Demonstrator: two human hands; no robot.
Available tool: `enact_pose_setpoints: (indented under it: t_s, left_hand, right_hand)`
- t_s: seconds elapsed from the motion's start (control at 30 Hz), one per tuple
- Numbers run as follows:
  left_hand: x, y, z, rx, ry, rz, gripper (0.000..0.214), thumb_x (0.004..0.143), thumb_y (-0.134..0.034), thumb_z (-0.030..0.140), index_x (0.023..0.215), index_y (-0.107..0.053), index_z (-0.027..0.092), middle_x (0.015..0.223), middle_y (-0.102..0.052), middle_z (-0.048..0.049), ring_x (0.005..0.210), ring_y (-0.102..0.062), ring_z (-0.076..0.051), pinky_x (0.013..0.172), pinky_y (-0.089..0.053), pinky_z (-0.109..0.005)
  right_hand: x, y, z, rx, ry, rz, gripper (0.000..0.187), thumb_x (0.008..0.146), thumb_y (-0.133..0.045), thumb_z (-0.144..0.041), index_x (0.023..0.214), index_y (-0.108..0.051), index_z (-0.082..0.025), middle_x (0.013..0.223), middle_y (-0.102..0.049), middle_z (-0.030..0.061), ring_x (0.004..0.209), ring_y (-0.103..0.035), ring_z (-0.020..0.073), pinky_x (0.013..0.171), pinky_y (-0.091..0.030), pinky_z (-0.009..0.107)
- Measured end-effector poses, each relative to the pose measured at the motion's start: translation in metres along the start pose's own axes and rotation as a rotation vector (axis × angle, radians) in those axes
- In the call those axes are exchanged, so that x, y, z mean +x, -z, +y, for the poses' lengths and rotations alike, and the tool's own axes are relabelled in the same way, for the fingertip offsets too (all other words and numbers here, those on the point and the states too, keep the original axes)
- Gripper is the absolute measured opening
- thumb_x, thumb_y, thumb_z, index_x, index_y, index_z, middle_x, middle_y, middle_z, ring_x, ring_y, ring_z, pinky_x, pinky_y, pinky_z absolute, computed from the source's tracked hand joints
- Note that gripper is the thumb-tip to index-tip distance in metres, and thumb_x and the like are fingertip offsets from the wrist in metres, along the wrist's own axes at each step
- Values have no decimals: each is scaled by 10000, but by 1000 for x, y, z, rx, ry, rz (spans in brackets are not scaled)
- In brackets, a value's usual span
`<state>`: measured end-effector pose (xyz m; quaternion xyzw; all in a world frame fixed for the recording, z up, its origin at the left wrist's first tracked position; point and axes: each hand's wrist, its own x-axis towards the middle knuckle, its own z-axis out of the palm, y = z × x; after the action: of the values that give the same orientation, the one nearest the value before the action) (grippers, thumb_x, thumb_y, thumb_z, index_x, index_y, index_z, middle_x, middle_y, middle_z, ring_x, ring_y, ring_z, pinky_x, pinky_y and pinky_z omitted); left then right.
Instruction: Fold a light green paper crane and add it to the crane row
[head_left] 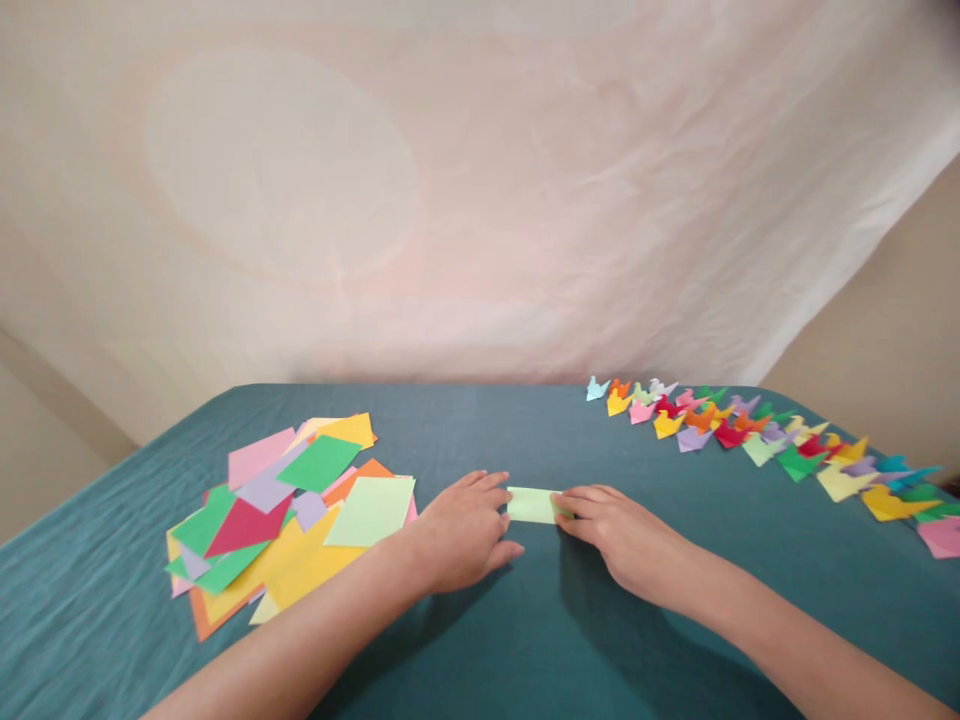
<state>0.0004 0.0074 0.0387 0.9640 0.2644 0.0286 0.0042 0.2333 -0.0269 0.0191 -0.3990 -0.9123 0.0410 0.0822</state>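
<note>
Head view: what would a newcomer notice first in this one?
The left hand and right hand touch the two ends of a small pale green paper at the middle of the teal table. To the left lies a loose pile of coloured sheets. Along the far right edge runs a row of small folded figures in many colours.

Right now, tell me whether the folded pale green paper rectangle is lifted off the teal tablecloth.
No, the pale green paper rectangle lies flat on the teal tablecloth, left hand and right hand touching its ends.
</note>
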Motion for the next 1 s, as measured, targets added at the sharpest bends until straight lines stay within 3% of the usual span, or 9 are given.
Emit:
enact_pose_setpoints:
  t_s: [0.23,0.4,0.5,0.7,0.8,0.87,1.0]
  left_hand:
    - [5,-2,-1,-16,-21,15,332,870,-480,369,838,-678,105,948,-655,-145,1032,-553,-271,966,-363,-395]
    - [10,-7,-9,-93,2,98,339,910,-390,313,769,-641,136,789,-638,-93,862,-583,-211,847,-420,-338]
    - [12,-14,-14,-111,46,153,312,908,-395,327,767,-608,149,792,-609,-73,795,-566,-190,756,-428,-309]
    - [12,-26,-16,-231,126,202,187,865,-485,344,826,-553,174,856,-549,-41,807,-530,-170,728,-428,-277]
    - [11,-28,-17,-290,141,249,155,845,-521,318,905,-529,176,946,-549,-49,888,-526,-181,787,-433,-294]
    - [11,-29,-18,-335,159,289,194,830,-541,307,976,-513,181,1006,-545,-56,945,-522,-189,829,-433,-311]
    - [12,-33,-20,-458,232,353,322,806,-570,300,1098,-484,197,1079,-542,-68,992,-528,-198,866,-440,-344]
  right_hand:
    - [0,3,8,108,-41,14,416,769,-392,0,990,-676,-209,1113,-627,61,1022,-545,190,920,-385,354]
    - [12,11,12,205,-112,22,225,841,-480,-146,965,-658,-205,970,-652,39,918,-574,171,862,-400,315]
    - [28,9,15,248,-188,7,142,774,-607,-233,900,-648,-181,890,-627,38,843,-573,172,785,-420,289]
    - [58,1,25,349,-334,-84,429,545,-766,-325,901,-596,-154,846,-597,30,729,-554,162,629,-424,247]
    - [66,-1,31,414,-370,-168,466,496,-780,-345,883,-600,-156,750,-606,2,631,-533,144,526,-384,217]
    - [67,-1,34,450,-377,-190,386,509,-767,-330,821,-621,-156,680,-597,-14,581,-509,130,492,-352,208]
    - [61,6,36,531,-376,-198,160,689,-618,-303,684,-657,-148,560,-551,-30,521,-456,103,487,-313,208]
